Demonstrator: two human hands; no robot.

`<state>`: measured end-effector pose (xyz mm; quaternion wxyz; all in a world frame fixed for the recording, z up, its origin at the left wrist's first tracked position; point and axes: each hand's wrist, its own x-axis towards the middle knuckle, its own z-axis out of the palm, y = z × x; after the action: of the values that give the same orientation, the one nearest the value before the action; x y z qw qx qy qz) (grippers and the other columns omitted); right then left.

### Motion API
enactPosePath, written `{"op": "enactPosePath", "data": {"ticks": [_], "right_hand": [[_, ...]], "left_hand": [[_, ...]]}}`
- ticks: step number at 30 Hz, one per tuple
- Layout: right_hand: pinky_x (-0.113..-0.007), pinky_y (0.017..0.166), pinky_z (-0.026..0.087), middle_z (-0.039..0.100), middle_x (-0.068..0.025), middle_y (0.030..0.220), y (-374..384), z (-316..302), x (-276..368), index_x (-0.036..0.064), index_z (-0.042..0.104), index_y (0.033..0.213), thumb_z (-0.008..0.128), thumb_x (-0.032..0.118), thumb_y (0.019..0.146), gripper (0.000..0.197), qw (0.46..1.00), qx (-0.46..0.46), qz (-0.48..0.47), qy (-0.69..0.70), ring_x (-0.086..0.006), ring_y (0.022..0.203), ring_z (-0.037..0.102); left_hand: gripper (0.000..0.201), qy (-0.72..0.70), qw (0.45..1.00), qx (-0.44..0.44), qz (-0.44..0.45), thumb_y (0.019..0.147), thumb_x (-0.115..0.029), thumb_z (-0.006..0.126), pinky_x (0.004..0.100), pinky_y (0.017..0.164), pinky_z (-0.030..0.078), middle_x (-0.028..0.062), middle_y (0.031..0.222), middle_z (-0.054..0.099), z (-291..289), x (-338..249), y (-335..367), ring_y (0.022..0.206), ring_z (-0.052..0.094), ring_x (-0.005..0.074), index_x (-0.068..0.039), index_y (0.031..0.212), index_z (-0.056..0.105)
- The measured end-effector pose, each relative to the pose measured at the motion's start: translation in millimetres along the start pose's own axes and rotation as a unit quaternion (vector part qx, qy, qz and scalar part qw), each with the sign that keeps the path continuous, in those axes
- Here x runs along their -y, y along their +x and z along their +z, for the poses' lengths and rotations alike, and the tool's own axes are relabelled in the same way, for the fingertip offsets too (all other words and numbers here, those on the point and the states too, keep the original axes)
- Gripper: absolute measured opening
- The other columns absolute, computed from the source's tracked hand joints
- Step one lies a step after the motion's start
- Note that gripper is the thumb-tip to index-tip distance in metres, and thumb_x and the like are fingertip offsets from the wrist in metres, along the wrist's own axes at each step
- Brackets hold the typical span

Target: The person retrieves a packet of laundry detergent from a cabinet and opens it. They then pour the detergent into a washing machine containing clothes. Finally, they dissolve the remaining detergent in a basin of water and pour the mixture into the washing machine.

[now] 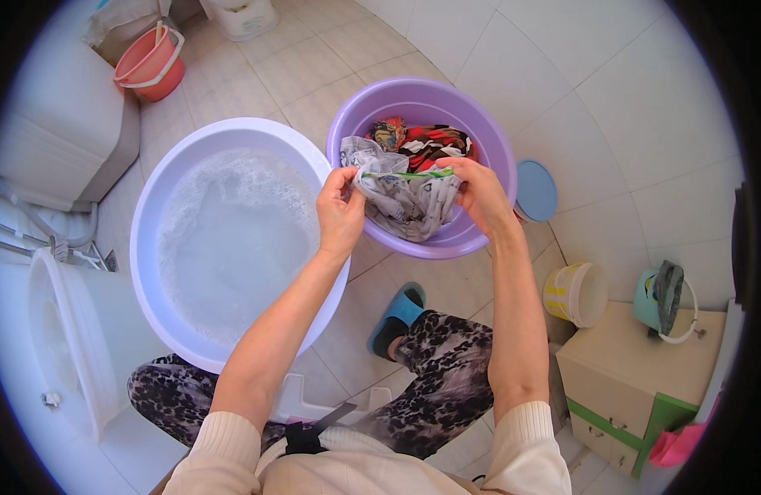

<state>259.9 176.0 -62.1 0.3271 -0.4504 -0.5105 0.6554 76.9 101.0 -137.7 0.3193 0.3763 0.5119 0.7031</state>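
A light grey garment (409, 206) with a green edge hangs stretched between my hands over the purple basin (500, 157). My left hand (341, 210) pinches one end of the edge, and my right hand (483, 191) grips the other. Below and behind it, red, black and white patterned cloth (438, 148) lies in the same basin. The garment's lower part rests in the basin; its underside is hidden. Left of my hands stands a large pale basin (150, 247) of cloudy, sudsy water (240, 247).
A red bucket (154, 66) stands at the far left. Beside the purple basin is a blue-lidded tub (535, 191). To the right are a yellow-and-white bucket (574, 294) and a small cabinet (620, 355) bearing a teal bucket (648, 305). A white lidded tub (75, 330) is at the left.
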Motion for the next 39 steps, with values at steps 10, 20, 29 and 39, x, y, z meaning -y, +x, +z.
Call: {"op": "enactPosePath", "data": {"ticks": [10, 20, 29, 39], "right_hand": [[-0.037, 0.062, 0.042, 0.055, -0.0135, 0.074, -40, 16, 28, 0.0084, 0.06, 0.078, 0.063, 0.012, 0.068, 0.011, 0.775, -0.226, -0.178, -0.563, -0.0284, 0.069, 0.055], [-0.032, 0.058, 0.043, 0.05, -0.008, 0.068, -70, 89, 46, 0.0035, 0.064, 0.07, 0.068, 0.003, 0.06, 0.011, 0.859, -0.059, -0.32, -0.395, -0.0228, 0.062, 0.052], [-0.024, 0.061, 0.048, 0.061, -0.0059, 0.085, -59, 126, 40, 0.0049, 0.061, 0.095, 0.063, -0.005, 0.066, 0.031, 0.929, 0.154, -0.275, -0.192, -0.0106, 0.075, 0.057], [-0.031, 0.065, 0.046, 0.061, -0.0056, 0.083, -30, 88, 38, 0.008, 0.063, 0.084, 0.063, 0.0, 0.064, 0.022, 0.751, -0.147, -0.349, -0.541, -0.023, 0.073, 0.059]], "left_hand": [[0.012, 0.013, 1.0, -0.012, 0.006, 0.08, -0.008, 0.058, 0.0185, 0.063, 0.04, -0.0009, 0.078, 0.054, -1, -4, 4, 0.068, 0.047, 0.0051, 0.0, 0.088, 0.055], [0.011, 0.018, 1.0, -0.019, 0.015, 0.078, -0.004, 0.057, 0.0181, 0.058, 0.039, -0.0014, 0.073, 0.053, 0, -3, 9, 0.064, 0.045, 0.0045, -0.001, 0.088, 0.054], [0.032, 0.067, 0.997, -0.011, 0.032, 0.061, -0.007, 0.065, 0.0248, 0.065, 0.042, 0.0034, 0.082, 0.053, -5, -8, 6, 0.075, 0.049, 0.0088, 0.0, 0.09, 0.051], [0.009, -0.052, 0.998, -0.04, -0.006, 0.077, 0.0, 0.053, 0.0207, 0.061, 0.041, 0.0014, 0.076, 0.054, -4, -2, 4, 0.067, 0.049, 0.0072, 0.001, 0.087, 0.054]]}}
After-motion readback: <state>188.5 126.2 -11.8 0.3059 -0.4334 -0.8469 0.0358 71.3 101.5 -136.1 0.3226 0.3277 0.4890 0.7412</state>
